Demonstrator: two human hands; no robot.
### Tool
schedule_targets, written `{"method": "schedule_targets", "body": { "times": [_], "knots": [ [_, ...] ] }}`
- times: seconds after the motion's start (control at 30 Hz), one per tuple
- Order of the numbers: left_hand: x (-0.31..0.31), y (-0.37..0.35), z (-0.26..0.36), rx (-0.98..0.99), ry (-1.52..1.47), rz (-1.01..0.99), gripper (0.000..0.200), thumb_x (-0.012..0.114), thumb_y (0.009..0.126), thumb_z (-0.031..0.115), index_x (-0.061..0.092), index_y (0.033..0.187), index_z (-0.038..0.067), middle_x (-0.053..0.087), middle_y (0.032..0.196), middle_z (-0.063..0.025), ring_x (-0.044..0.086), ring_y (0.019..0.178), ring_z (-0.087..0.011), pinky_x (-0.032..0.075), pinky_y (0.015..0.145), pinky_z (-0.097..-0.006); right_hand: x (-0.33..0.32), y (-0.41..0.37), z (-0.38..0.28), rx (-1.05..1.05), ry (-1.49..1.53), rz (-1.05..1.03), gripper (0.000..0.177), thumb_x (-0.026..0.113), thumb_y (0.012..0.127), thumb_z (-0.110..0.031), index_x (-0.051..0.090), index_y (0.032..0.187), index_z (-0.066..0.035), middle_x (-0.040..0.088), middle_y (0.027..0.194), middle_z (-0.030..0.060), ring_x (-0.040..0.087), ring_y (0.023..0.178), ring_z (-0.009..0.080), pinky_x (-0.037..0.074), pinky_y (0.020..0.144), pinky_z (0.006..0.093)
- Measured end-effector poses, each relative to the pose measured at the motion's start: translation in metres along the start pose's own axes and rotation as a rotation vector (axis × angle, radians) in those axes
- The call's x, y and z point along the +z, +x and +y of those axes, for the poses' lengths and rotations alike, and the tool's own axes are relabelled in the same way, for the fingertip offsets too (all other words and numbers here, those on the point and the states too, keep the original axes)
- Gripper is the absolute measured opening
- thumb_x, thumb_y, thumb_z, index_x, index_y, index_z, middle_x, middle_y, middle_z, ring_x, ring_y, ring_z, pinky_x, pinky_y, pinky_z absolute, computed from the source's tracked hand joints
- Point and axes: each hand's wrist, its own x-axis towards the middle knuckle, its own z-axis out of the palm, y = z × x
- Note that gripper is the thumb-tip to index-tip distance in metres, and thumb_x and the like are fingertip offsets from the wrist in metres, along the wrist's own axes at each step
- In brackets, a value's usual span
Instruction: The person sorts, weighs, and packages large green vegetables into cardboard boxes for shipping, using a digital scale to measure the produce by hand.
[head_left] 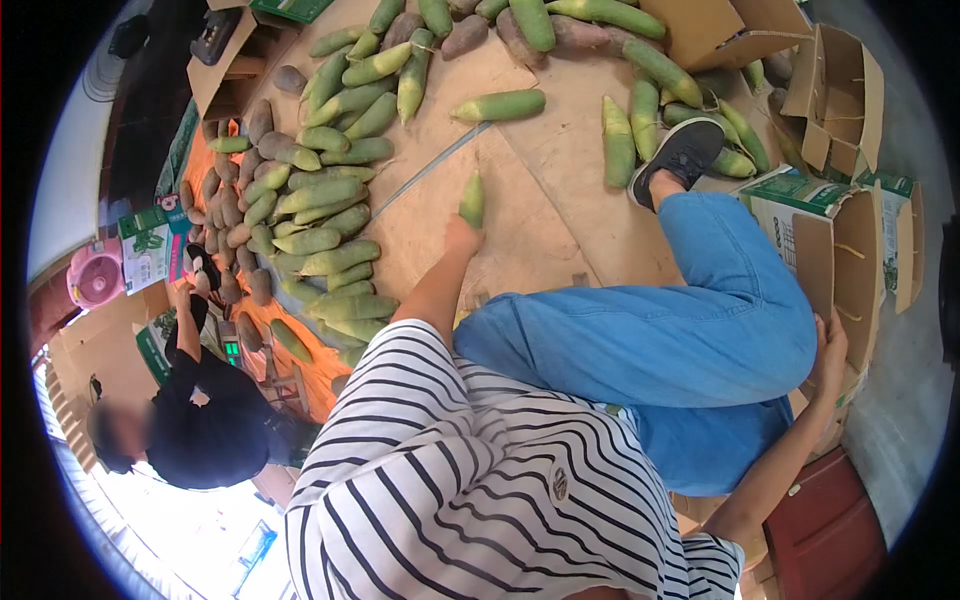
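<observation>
My left hand [462,238] is wrapped round the lower end of a green radish [473,198], whose tip points away from me over the cardboard-covered floor [530,235]. At the far right, my right hand [829,350] grips the edge of an open cardboard box [845,235] with a green and white printed side. Another single green radish [500,105] lies on the cardboard beyond my left hand. A long pile of green radishes [325,225] lies left of that hand. My bent leg in blue trousers [640,335] stretches between my two hands.
Reddish-brown radishes [232,205] lie on an orange sheet [290,345] at left. A co-worker in black [205,425] sits there near a pink fan [95,272]. More green radishes [618,140] lie by my shoe [682,155]. Open cartons [835,95] stand at upper right.
</observation>
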Motion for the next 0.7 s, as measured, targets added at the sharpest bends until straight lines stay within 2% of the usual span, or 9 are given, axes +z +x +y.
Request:
{"method": "schedule_targets", "body": {
  "times": [0.07,0.1,0.17,0.27,0.3,0.33,0.43,0.57,0.7],
  "knots": [
    [0.007,-0.021,0.021,0.000,-0.130,-0.031,0.055,0.074,0.067,0.028,0.055,0.105,-0.006,0.063,0.103,-0.0224,0.061,0.103,-0.0313,0.049,0.088,-0.0376,-0.021,-0.009,0.001,-0.039,-0.005,0.042,0.031,0.050,0.094,-0.012,0.051,0.121,0.002,0.062,0.104,0.0140,0.056,0.095,0.0166,0.043,0.086,0.0290],
    [-0.022,-0.009,0.002,0.055,-0.171,0.044,0.052,0.074,0.067,0.027,0.056,0.104,-0.005,0.063,0.100,-0.0219,0.061,0.100,-0.0322,0.049,0.086,-0.0381,0.019,0.001,-0.004,-0.058,0.023,0.008,0.031,0.050,0.094,-0.012,0.051,0.121,0.002,0.062,0.104,0.0136,0.056,0.095,0.0168,0.043,0.086,0.0291],
    [-0.013,-0.009,0.042,0.256,-0.331,0.098,0.047,0.073,0.068,0.024,0.057,0.103,-0.003,0.063,0.093,-0.0209,0.062,0.094,-0.0339,0.049,0.082,-0.0391,0.018,0.001,-0.013,-0.079,-0.040,0.038,0.031,0.049,0.094,-0.012,0.051,0.121,0.002,0.062,0.105,0.0129,0.056,0.095,0.0171,0.043,0.086,0.0292],
    [-0.027,-0.058,0.130,0.953,-0.480,0.209,0.042,0.069,0.071,0.019,0.058,0.108,0.004,0.061,0.097,-0.0204,0.058,0.092,-0.0351,0.046,0.083,-0.0422,0.010,0.000,-0.003,-0.093,-0.057,0.065,0.031,0.049,0.093,-0.011,0.051,0.121,0.003,0.063,0.103,0.0142,0.057,0.094,0.0202,0.043,0.085,0.0305],
    [-0.054,-0.092,0.170,1.018,-0.482,0.073,0.056,0.071,0.070,0.024,0.053,0.117,0.000,0.059,0.107,-0.0220,0.055,0.103,-0.0360,0.043,0.091,-0.0417,0.009,-0.001,-0.003,-0.092,-0.079,0.065,0.031,0.050,0.093,-0.011,0.051,0.120,0.003,0.063,0.103,0.0158,0.058,0.094,0.0224,0.043,0.086,0.0312],
    [-0.066,-0.125,0.205,1.138,-0.537,0.193,0.058,0.071,0.069,0.023,0.052,0.120,0.001,0.057,0.111,-0.0216,0.053,0.105,-0.0360,0.043,0.091,-0.0416,0.010,-0.001,-0.005,-0.092,-0.098,0.067,0.031,0.050,0.092,-0.011,0.051,0.120,0.003,0.063,0.103,0.0174,0.059,0.094,0.0246,0.043,0.086,0.0320],
    [-0.100,-0.223,0.296,1.539,-0.618,0.191,0.063,0.074,0.069,0.020,0.047,0.125,0.008,0.051,0.107,-0.0161,0.053,0.097,-0.0349,0.045,0.084,-0.0400,0.012,-0.003,-0.011,-0.117,-0.174,0.098,0.032,0.051,0.091,-0.011,0.052,0.119,0.002,0.062,0.103,0.0219,0.060,0.095,0.0307,0.044,0.086,0.0344],
    [-0.098,-0.333,0.381,1.794,-0.392,0.139,0.053,0.074,0.069,0.020,0.052,0.116,0.009,0.052,0.105,-0.0157,0.054,0.097,-0.0341,0.047,0.078,-0.0420,0.011,-0.008,-0.023,-0.116,-0.189,0.107,0.034,0.052,0.089,-0.011,0.052,0.119,0.002,0.061,0.104,0.0242,0.059,0.098,0.0357,0.044,0.086,0.0366],
    [-0.048,-0.352,0.406,1.873,-0.192,0.125,0.048,0.072,0.069,0.020,0.054,0.112,0.008,0.053,0.103,-0.0160,0.054,0.095,-0.0344,0.047,0.078,-0.0432,0.010,-0.008,-0.018,-0.076,-0.220,0.112,0.036,0.054,0.088,-0.014,0.052,0.119,0.003,0.061,0.105,0.0246,0.058,0.099,0.0381,0.044,0.085,0.0391]
  ]
}}
